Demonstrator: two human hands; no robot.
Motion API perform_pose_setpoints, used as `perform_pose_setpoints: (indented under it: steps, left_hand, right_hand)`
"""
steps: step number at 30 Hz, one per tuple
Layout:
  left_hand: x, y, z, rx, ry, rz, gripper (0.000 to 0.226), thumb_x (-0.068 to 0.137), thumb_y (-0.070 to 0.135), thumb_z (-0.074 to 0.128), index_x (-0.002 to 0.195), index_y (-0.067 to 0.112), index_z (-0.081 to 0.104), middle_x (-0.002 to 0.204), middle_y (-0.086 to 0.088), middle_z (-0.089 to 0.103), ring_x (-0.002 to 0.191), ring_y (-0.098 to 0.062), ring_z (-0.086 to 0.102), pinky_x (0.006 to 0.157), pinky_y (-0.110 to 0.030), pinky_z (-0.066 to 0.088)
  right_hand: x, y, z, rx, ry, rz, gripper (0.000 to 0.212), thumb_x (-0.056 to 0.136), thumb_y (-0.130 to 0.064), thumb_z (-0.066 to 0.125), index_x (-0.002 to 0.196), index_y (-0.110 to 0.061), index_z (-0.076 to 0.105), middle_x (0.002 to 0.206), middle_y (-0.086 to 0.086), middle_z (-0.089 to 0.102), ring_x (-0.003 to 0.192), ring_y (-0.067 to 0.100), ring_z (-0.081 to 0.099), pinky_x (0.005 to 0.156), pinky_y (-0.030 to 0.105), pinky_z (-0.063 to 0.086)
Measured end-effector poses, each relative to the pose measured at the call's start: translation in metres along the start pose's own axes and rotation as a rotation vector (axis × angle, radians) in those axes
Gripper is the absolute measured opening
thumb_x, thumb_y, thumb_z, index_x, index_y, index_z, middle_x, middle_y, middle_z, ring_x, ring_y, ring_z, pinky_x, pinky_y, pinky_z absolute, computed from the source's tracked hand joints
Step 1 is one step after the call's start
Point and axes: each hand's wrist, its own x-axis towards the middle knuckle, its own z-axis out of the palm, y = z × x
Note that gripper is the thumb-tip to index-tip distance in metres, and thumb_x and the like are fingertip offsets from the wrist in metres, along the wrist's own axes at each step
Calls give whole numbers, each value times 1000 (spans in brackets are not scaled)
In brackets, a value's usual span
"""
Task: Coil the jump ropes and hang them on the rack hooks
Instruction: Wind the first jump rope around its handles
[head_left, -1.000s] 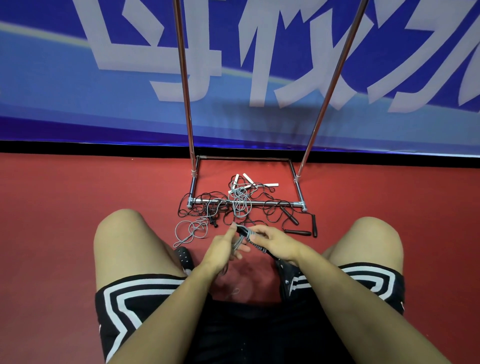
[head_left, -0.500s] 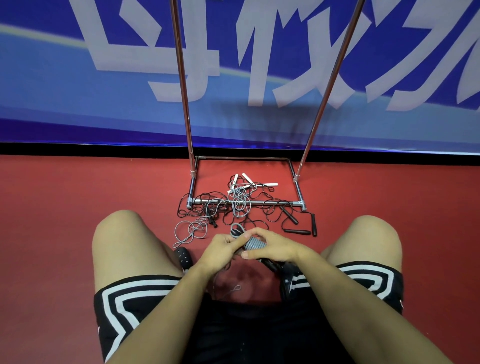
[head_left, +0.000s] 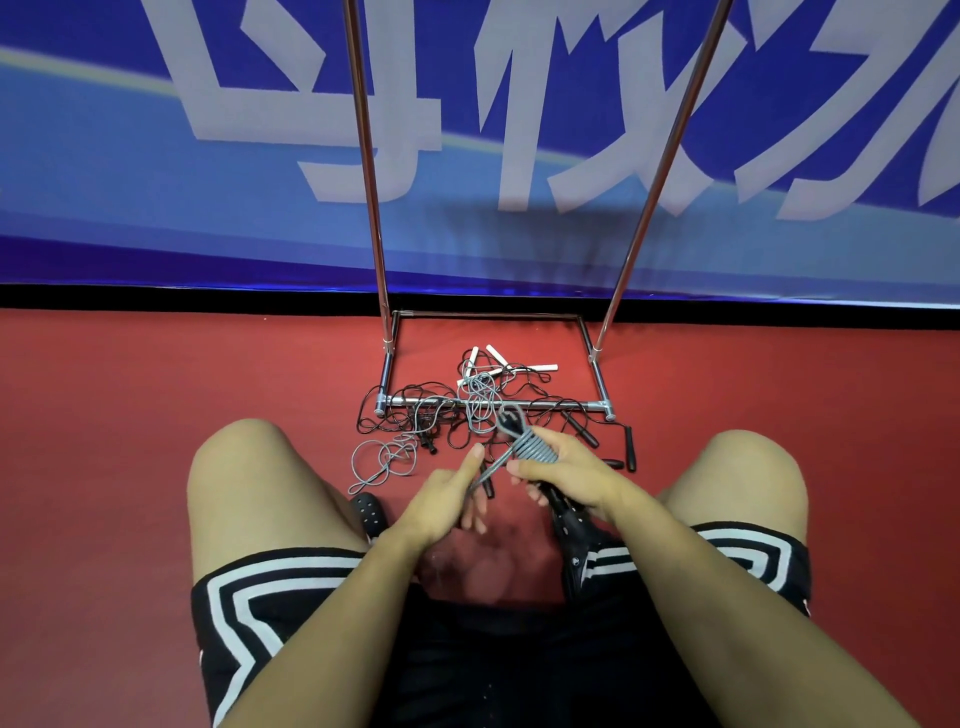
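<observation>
Grey jump rope (head_left: 530, 451), half coiled, held between the knees. The right hand (head_left: 563, 475) grips the wound turns around the handles; the left hand (head_left: 449, 496) pinches the loose strand. The cord looks light, limp and springy (likely to unwind), so the bundle itself is probably the best hold. Other ropes (head_left: 483, 395) lie tangled at the far rack (head_left: 493, 402).

Grey rope coil (head_left: 535, 448) above tangled ropes (head_left: 470, 402) by rack base (head_left: 493, 402)

A blue banner (head_left: 260, 171) with large pale characters hangs behind a red floor (head_left: 130, 441), a black strip (head_left: 156, 296) running along its foot, with black white-striped shorts (head_left: 270, 587) in the foreground.
</observation>
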Motion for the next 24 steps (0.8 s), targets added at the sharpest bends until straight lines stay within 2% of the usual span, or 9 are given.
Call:
perform_pose_setpoints:
  steps: [3,6,9,12,15,17,20,21,24]
  left_hand:
    - [4,1,3,-153,10,57,52,107,42,46,71,8,61,47,-6,48,46,-25,61,53,-29,39]
    - [3,3,4,-183,51,100,42,107,31,51,72,9,63,52,-3,54,39,-15,47,44,-25,33]
    - [3,5,1,-162,147,145,39,105,30,56,74,11,70,53,-1,50,43,-11,34,45,-22,28]
    - [1,5,0,-95,228,188,37,103,33,58,74,15,73,55,-3,37,49,-11,27,50,-26,23]
    - [-1,10,1,-77,260,172,35,103,27,59,82,6,75,43,14,35,44,-1,31,52,-20,27]
    - [-3,13,3,-107,258,156,36,103,28,59,87,-1,75,43,16,32,44,0,32,55,-21,31]
    - [-5,15,4,-76,222,140,35,104,29,57,86,5,75,38,15,33,40,-1,32,57,-25,35]
    - [-5,13,3,-67,215,144,36,104,31,57,83,9,74,39,13,30,40,-3,28,58,-28,35]
    - [-3,9,3,-55,209,198,39,104,34,57,73,15,71,45,11,23,46,-11,18,50,-28,20]
  right_hand:
    - [-2,0,-9,101,27,-8,20,92,-12,75,109,-19,67,78,7,65,58,19,50,53,29,42]
    - [-4,1,-11,86,31,16,27,92,-12,76,116,-17,65,77,6,61,58,18,50,52,28,42]
    - [-3,2,-12,68,35,19,23,91,-14,77,111,-22,67,78,7,58,58,18,51,53,28,44]
    - [-1,3,-12,69,37,17,19,91,-19,78,107,-26,70,78,4,58,60,17,53,56,28,46]
    - [2,2,-10,92,20,21,5,95,-29,74,99,-29,72,82,5,61,64,16,55,57,26,43]
    - [4,3,-8,121,23,42,17,97,-36,70,111,-27,69,84,5,62,65,17,55,55,25,43]
    - [8,6,-9,169,34,62,45,93,-45,70,131,-24,59,84,6,63,65,18,55,52,25,45]
    - [9,7,-9,155,41,57,45,93,-45,69,131,-24,59,85,6,63,66,18,55,53,26,45]
    - [11,9,-9,33,82,50,34,98,-45,66,126,-27,61,87,5,66,67,16,57,57,27,45]
